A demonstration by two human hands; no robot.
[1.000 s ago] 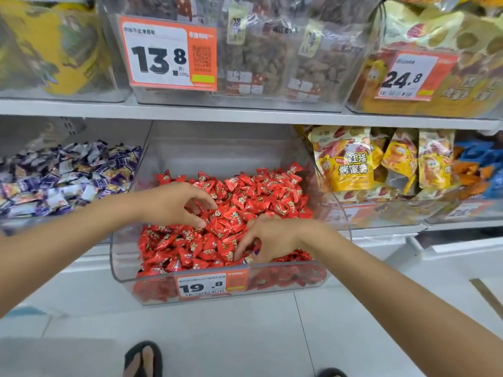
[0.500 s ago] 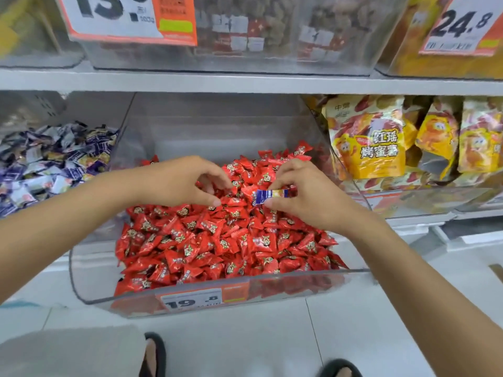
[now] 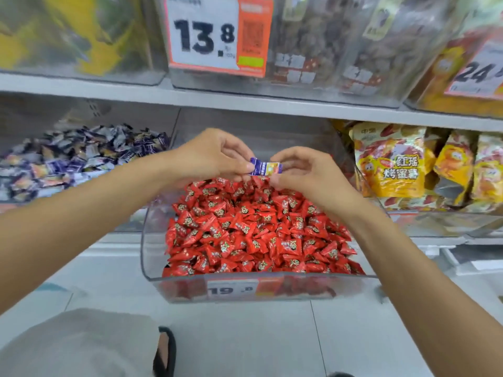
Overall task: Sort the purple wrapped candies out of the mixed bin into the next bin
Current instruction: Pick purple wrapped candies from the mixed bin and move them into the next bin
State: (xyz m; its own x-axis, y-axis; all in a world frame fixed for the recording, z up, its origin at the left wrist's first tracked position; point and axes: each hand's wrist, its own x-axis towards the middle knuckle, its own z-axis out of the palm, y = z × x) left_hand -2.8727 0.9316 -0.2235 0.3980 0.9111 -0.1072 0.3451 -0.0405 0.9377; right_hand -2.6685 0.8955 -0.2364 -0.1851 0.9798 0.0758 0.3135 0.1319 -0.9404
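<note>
Head view: the left hand [image 3: 215, 156] and right hand [image 3: 307, 172] meet above the back of the mixed bin [image 3: 258, 280]. Between them they hold 1 purple candy [image 3: 265, 168] in the air. The left fingers [image 3: 249, 167] pinch its left end and the right fingers [image 3: 281, 162] pinch its right end.

The next bin [image 3: 128, 219], on the left, already holds a purple heap [image 3: 81, 159]. This candy is not yet there. Only red candies [image 3: 245, 229] show on top, so I judge little is left, though buried ones cannot be ruled out.
</note>
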